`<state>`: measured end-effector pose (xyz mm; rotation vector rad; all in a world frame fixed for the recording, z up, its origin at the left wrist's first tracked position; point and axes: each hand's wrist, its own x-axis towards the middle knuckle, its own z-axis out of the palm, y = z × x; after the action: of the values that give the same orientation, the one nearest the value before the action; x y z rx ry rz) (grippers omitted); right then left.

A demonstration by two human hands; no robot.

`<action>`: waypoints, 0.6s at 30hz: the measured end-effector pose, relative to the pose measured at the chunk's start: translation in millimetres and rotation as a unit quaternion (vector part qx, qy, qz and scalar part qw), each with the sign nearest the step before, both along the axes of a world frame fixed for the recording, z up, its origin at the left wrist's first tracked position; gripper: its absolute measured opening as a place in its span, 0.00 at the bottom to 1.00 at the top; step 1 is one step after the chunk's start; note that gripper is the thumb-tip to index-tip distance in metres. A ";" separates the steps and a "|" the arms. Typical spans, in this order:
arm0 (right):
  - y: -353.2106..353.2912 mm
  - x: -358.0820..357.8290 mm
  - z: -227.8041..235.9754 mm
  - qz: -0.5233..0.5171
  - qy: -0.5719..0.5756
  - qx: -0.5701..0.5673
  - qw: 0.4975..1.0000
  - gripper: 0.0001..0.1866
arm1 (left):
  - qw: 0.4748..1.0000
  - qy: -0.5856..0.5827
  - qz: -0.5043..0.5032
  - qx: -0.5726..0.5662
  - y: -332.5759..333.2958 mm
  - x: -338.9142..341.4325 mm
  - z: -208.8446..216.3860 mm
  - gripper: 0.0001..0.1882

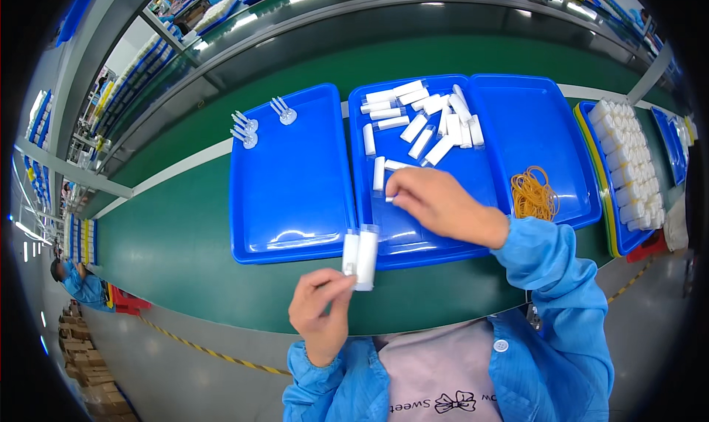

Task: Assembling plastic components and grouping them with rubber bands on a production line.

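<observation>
My left hand (322, 307) pinches two white cylindrical tubes (365, 259) with clear ends, side by side and upright, just off the near edge of the blue trays. Over the middle blue tray (450, 234), my right hand (436, 200) has its thumb and fingers closed. A small white bit shows at its fingertips, and the rest is hidden by the fingers. Beside that hand, more white tubes with clear ends lie in the tray: one stands near the divider (379, 173), another lies by the knuckles (399, 166). Several others (416, 128) are scattered toward the far side.
The left blue tray (292, 193) carries small clear pronged pieces (283, 111). In the right blue tray (517, 104) sits a heap of tan rubber bands (535, 196). Stacked trays with rows of white tubes (624, 163) stand at far right. All rest on a green bench (170, 208).
</observation>
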<state>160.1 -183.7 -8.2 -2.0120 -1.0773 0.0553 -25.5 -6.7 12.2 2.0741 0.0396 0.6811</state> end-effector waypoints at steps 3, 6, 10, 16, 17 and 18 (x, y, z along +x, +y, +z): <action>-11.6 -0.8 36.3 0.012 0.170 0.031 0.985 0.06 | 0.996 -0.032 -0.051 0.067 -6.5 1.2 4.3 0.16; -20.0 -8.8 44.8 0.071 0.018 0.042 0.996 0.06 | 0.990 -0.047 -0.086 0.096 -11.2 4.9 5.9 0.20; -23.8 -15.5 55.9 0.095 0.012 0.047 0.994 0.05 | 0.988 -0.045 -0.103 0.103 -13.8 7.9 8.2 0.20; -21.9 -17.2 55.4 0.105 -0.032 0.032 0.993 0.07 | 0.987 -0.035 -0.109 0.112 -15.2 8.3 10.3 0.21; -22.0 -16.6 54.0 0.106 -0.034 0.034 0.993 0.07 | 0.987 -0.032 -0.110 0.114 -15.2 8.6 10.1 0.21; -22.0 -15.8 52.0 0.107 -0.036 0.036 0.993 0.08 | 0.987 -0.031 -0.112 0.113 -15.2 9.1 10.1 0.22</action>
<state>144.4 -205.7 43.7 -1.8397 -1.3206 0.0553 -16.4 -21.9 22.2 2.2286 -0.3146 0.6343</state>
